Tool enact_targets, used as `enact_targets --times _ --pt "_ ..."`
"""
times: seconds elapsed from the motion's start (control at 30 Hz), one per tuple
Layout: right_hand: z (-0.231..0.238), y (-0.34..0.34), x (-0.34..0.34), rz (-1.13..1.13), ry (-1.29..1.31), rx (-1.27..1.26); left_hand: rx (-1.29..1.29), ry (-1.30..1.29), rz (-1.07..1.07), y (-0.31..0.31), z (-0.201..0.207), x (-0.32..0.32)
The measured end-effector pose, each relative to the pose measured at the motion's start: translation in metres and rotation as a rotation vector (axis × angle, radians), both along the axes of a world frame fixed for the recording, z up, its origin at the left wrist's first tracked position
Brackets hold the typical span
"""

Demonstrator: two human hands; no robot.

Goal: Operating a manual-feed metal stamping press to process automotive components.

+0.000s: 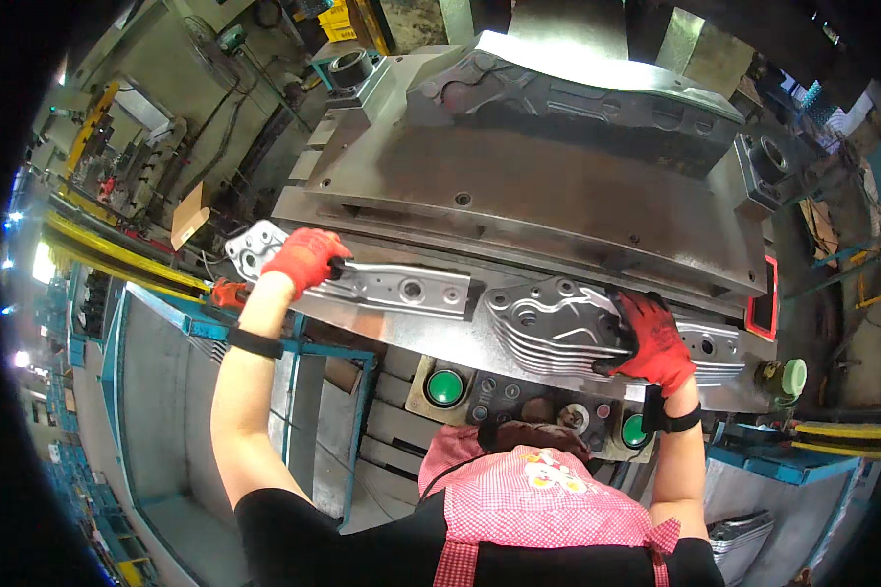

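My left hand, in a red glove, is closed over a long stamped metal part at the front edge of the press. The part has a broad, holed end on the left and a narrow end on the right. On the right, a stack of similar stamped metal parts lies on the same metal ledge. My right hand, in a red glove with dark fingers, is curled over the middle of that stack. Its fingertips are partly hidden, so how many parts it grips cannot be told.
Behind the ledge sits a large press die with a raised, shaped block. Below the ledge is a control panel between two green push buttons. A blue-framed bin stands left; another bin at lower right holds metal parts.
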State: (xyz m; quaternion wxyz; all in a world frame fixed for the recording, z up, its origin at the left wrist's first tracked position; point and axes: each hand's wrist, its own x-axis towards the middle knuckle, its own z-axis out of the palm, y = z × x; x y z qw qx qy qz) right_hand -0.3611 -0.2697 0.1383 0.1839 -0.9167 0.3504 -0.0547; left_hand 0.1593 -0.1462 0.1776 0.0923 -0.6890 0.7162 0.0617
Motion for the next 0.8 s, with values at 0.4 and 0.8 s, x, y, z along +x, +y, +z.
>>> enact_targets --times 0.4,0.8 --pt "-0.002 -0.033 -0.031 0.094 0.033 0.337 -0.211 -0.099 -0.025 -0.020 -0.120 -0.033" --pt "0.109 -0.102 0.096 -0.023 -0.135 -0.840 -0.635 0.248 0.413 0.060 -0.092 -0.092"
